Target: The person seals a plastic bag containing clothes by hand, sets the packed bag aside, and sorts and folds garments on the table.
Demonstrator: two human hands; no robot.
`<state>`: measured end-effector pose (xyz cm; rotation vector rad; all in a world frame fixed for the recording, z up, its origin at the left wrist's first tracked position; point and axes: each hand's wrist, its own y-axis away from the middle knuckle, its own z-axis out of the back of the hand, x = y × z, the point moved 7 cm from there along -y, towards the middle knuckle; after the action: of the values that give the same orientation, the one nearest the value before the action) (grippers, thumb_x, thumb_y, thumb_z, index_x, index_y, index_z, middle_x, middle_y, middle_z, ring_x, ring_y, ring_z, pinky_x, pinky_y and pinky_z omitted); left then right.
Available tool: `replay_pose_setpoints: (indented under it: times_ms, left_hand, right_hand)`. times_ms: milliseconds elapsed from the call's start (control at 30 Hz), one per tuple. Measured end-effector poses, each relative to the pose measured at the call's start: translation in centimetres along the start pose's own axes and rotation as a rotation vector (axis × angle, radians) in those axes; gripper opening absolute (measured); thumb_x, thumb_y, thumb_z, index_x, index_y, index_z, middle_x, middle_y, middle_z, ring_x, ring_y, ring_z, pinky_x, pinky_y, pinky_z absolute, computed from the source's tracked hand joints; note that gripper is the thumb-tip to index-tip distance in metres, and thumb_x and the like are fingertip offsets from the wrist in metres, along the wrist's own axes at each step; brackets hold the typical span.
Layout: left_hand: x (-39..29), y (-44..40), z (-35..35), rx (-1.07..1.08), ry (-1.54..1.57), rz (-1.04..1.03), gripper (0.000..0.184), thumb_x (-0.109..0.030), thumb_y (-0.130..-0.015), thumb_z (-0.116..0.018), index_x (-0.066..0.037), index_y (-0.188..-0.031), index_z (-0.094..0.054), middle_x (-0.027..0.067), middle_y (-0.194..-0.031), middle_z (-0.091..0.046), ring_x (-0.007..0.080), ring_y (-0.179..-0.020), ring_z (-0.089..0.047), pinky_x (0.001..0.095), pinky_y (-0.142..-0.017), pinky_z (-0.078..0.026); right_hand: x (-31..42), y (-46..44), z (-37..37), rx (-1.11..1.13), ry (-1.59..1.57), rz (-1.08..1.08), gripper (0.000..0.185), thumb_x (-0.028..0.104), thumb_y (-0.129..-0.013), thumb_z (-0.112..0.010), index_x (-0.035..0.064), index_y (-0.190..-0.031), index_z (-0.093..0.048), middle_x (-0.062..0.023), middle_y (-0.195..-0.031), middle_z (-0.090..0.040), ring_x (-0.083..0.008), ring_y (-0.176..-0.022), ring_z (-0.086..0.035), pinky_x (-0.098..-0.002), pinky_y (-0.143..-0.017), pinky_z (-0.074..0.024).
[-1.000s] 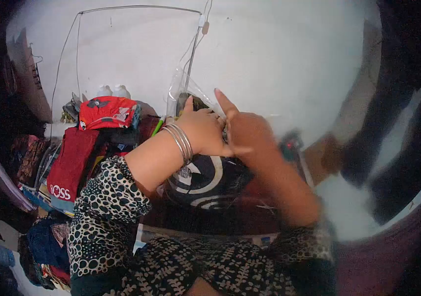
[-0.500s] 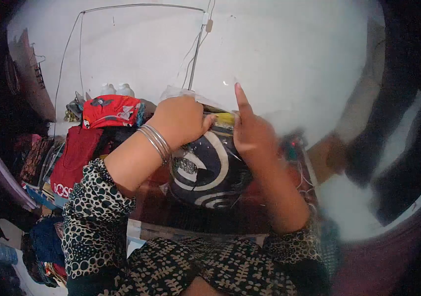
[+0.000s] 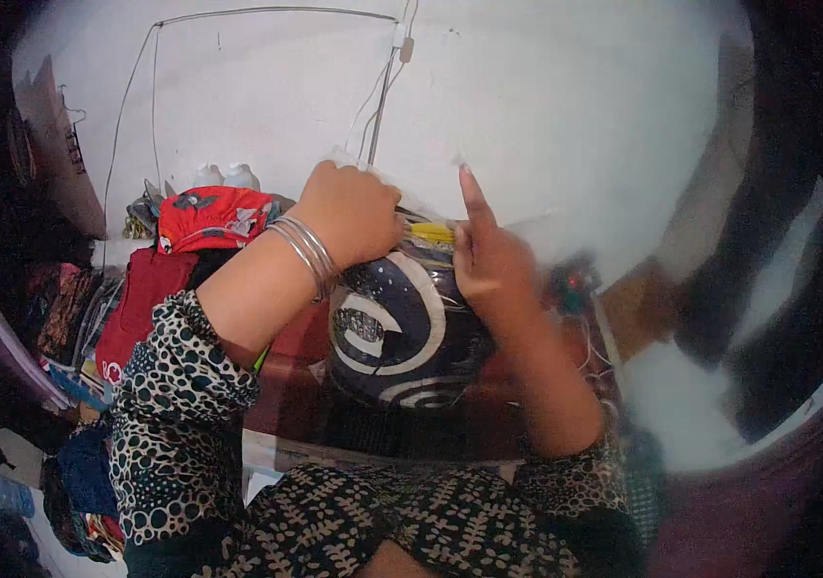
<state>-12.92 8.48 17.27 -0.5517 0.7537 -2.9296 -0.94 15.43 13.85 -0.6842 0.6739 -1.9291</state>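
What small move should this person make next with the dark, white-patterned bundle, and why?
Perhaps lower the right hand's raised index finger onto the top of the bundle to steady it. That finger points up, away from the bundle, while the left hand is curled at the top, across the yellow strip. How firmly either hand holds is unclear.

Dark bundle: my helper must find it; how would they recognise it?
Before the pale wall, find the left hand and right hand. Between and below them sits the dark bundle; bold white swirls distinguish it from the red cloth leftward.
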Motion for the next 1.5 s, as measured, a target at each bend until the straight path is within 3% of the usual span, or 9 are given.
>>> replay_pose_setpoints:
  times_ms: [100,367,467,567,767,900,1200,1367,1500]
  left_hand:
    - [0.4,-0.2,-0.3,0.167,-0.064,0.087,0.024,-0.029,-0.084,-0.056,-0.01,-0.083,-0.07,0.0127,-0.083,-0.067,0.0313,-0.081,-0.066,0.0452,-0.074,-0.05]
    - [0.8,-0.8,-0.4,-0.064,0.134,-0.146,0.018,-0.022,-0.082,-0.056,-0.009,-0.077,-0.067,0.0153,-0.076,-0.065,0.0334,-0.079,-0.065,0.0478,-0.069,-0.05]
    - [1.1,-1.2,-0.8,-0.084,0.098,0.003,0.016,-0.019,-0.081,-0.057,-0.007,-0.078,-0.067,0.0151,-0.077,-0.066,0.033,-0.077,-0.066,0.0466,-0.067,-0.052]
    - [1.0,-1.6,-1.1,0.031,-0.002,0.103,0.014,-0.017,-0.08,-0.058,-0.006,-0.08,-0.068,0.0149,-0.079,-0.068,0.0323,-0.077,-0.067,0.0457,-0.066,-0.053]
    - [0.0,-2.7,-0.5,0.102,-0.067,0.13,0.011,-0.014,-0.078,-0.063,-0.011,-0.083,-0.073,0.0106,-0.084,-0.071,0.0255,-0.079,-0.07,0.0385,-0.068,-0.049]
    - [-0.4,-2.5,0.1,0.153,-0.088,0.115,0.012,-0.013,-0.078,-0.063,-0.012,-0.083,-0.073,0.0097,-0.084,-0.071,0.025,-0.08,-0.07,0.0367,-0.069,-0.048]
    - [1.0,-1.4,-1.4,0.225,0.178,0.074,0.02,-0.01,-0.078,-0.061,-0.004,-0.095,-0.07,0.0176,-0.093,-0.068,0.0351,-0.088,-0.066,0.0443,-0.086,-0.05]
    - [0.2,1.3,4.7,-0.231,0.424,-0.101,0.037,-0.022,-0.084,-0.059,0.001,-0.114,-0.06,0.0218,-0.107,-0.064,0.0361,-0.101,-0.06,0.0433,-0.089,-0.048]
    - [-2.2,2.4,0.7,0.014,0.434,-0.124,0.048,-0.037,-0.084,-0.061,0.001,-0.114,-0.059,0.0227,-0.11,-0.062,0.0365,-0.101,-0.06,0.0434,-0.089,-0.047]
  right_hand:
    - [-0.2,-0.1,-0.1,-0.02,-0.038,0.002,0.071,0.01,-0.088,-0.054,0.0152,-0.149,-0.02,-0.0186,-0.062,-0.059,-0.0388,-0.056,-0.059,-0.0508,-0.054,-0.0445]
    - [-0.8,0.2,0.6,0.018,-0.054,-0.182,0.069,0.013,-0.091,-0.054,0.0255,-0.15,-0.019,-0.0117,-0.086,-0.069,-0.0361,-0.076,-0.066,-0.0455,-0.068,-0.051]
    - [-1.1,0.0,0.4,-0.011,-0.128,-0.152,0.068,0.014,-0.091,-0.054,0.0251,-0.15,-0.02,-0.0133,-0.089,-0.07,-0.0365,-0.078,-0.066,-0.0458,-0.069,-0.0509]
    - [-0.8,-0.5,1.4,-0.144,-0.201,-0.035,0.071,0.01,-0.087,-0.053,0.0189,-0.15,-0.021,-0.0192,-0.074,-0.064,-0.0406,-0.062,-0.061,-0.0514,-0.059,-0.0465]
    - [2.4,-1.1,3.0,0.139,0.111,-0.101,0.076,0.004,-0.081,-0.055,0.0171,-0.149,-0.024,-0.0188,-0.068,-0.062,-0.0386,-0.06,-0.061,-0.0508,-0.058,-0.0468]
    - [3.6,1.2,2.3,-0.078,0.089,0.111,0.075,0.002,-0.076,-0.057,0.0138,-0.146,-0.032,-0.0144,-0.056,-0.056,-0.0344,-0.051,-0.058,-0.0468,-0.052,-0.0459]
    - [2.3,2.1,0.9,-0.193,0.182,0.125,0.076,0.002,-0.075,-0.06,0.0079,-0.146,-0.033,-0.01,-0.052,-0.052,-0.0287,-0.044,-0.054,-0.0417,-0.046,-0.0443]
    - [2.2,2.2,1.3,-0.275,0.118,0.184,0.076,0.003,-0.075,-0.061,0.007,-0.146,-0.033,-0.0096,-0.052,-0.052,-0.0282,-0.044,-0.053,-0.0407,-0.045,-0.0438]
    - [1.9,2.5,0.7,-0.241,0.142,0.153,0.076,0.003,-0.074,-0.061,0.0071,-0.145,-0.034,-0.0096,-0.053,-0.053,-0.0277,-0.044,-0.054,-0.0413,-0.047,-0.0439]
